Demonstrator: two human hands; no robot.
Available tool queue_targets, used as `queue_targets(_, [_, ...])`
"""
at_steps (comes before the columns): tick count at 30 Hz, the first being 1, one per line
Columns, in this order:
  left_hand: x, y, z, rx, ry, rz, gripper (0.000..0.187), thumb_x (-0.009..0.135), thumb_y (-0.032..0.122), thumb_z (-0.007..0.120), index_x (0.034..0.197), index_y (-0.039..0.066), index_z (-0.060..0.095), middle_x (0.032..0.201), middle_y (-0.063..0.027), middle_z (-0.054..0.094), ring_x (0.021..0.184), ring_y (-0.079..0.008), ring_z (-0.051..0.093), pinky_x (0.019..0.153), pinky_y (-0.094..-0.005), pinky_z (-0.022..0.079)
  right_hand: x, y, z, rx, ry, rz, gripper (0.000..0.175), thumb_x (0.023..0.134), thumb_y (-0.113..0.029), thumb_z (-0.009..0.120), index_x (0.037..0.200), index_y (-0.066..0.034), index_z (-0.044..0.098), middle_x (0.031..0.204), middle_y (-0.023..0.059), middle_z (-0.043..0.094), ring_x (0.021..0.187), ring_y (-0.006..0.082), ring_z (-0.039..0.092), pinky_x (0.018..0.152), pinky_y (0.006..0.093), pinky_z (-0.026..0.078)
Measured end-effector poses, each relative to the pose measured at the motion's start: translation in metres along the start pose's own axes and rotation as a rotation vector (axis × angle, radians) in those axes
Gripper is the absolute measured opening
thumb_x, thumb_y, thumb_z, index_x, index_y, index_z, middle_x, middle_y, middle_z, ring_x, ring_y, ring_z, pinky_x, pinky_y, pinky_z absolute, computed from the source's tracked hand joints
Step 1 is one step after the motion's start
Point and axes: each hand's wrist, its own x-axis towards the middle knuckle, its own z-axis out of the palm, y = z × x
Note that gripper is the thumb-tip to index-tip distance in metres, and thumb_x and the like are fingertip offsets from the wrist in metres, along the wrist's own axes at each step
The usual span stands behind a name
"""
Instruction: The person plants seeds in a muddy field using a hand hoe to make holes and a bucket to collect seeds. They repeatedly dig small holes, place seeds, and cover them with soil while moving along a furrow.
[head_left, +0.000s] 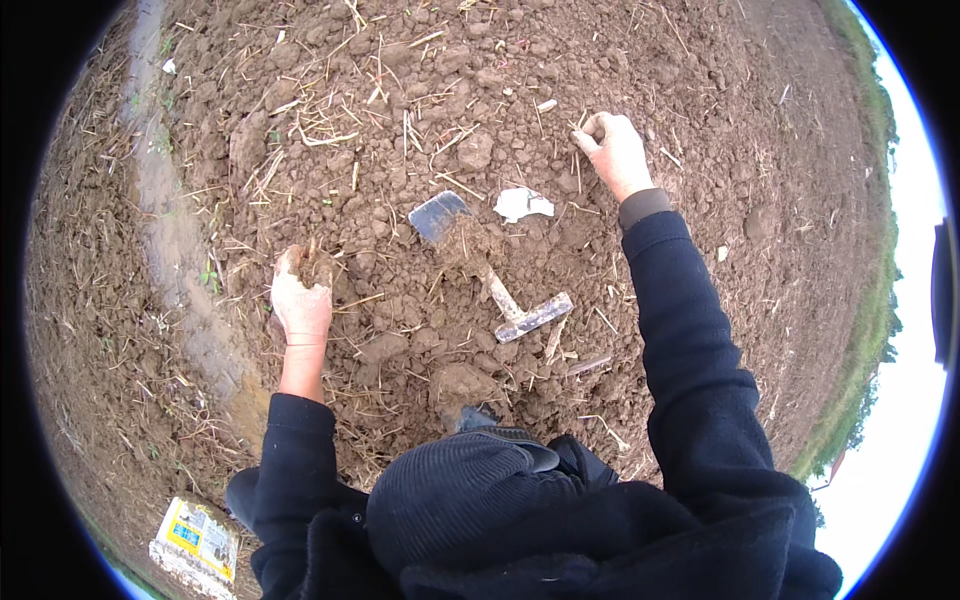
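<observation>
My left hand (302, 296), at the left, has its fingers curled around a clump of brown soil (316, 268) just above the ground. At the upper right my right hand (613, 150) pinches thin bits of dry straw (579, 124) between thumb and fingertips. Between the hands a short-handled tool lies on the soil, with a flat metal blade (438, 214) and a worn T-shaped handle (534, 316). Loose dirt covers the part where blade and shaft meet. A crumpled white scrap (523, 204) lies right of the blade, nearer my right hand.
Cloddy soil with scattered straw surrounds me. A wet, muddy furrow (176, 225) runs down the left side. A white and yellow container (199, 536) bearing writing stands at the lower left. My bent knee (450, 480) is close below the tool. Grass (847, 427) borders the field at the right.
</observation>
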Motion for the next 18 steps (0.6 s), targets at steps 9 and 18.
queue_targets(9, [-0.007, -0.011, 0.006, 0.13, 0.202, 0.322, 0.033, 0.073, 0.005, 0.07, 0.103, 0.0, 0.057, 0.096, -0.0168, 0.059, 0.087, -0.0346, 0.058, 0.078, -0.0386, 0.048, -0.009, -0.016, -0.013, 0.178, 0.007, -0.169, 0.022, 0.086, -0.002, 0.051, 0.105, -0.0087, 0.059, 0.079, 0.0081, 0.062, 0.071, 0.0214, 0.061, 0.066, 0.0315, 0.05])
queue_targets(18, [-0.009, -0.016, 0.01, 0.14, 0.193, 0.282, 0.039, 0.071, 0.01, 0.071, 0.105, 0.002, 0.056, 0.104, -0.0161, 0.059, 0.096, -0.0353, 0.056, 0.086, -0.0395, 0.045, -0.024, -0.035, -0.007, -0.37, -0.248, -0.327, 0.02, 0.082, -0.03, 0.063, 0.087, -0.0117, 0.057, 0.084, 0.0073, 0.059, 0.084, 0.0278, 0.056, 0.074, 0.0384, 0.048])
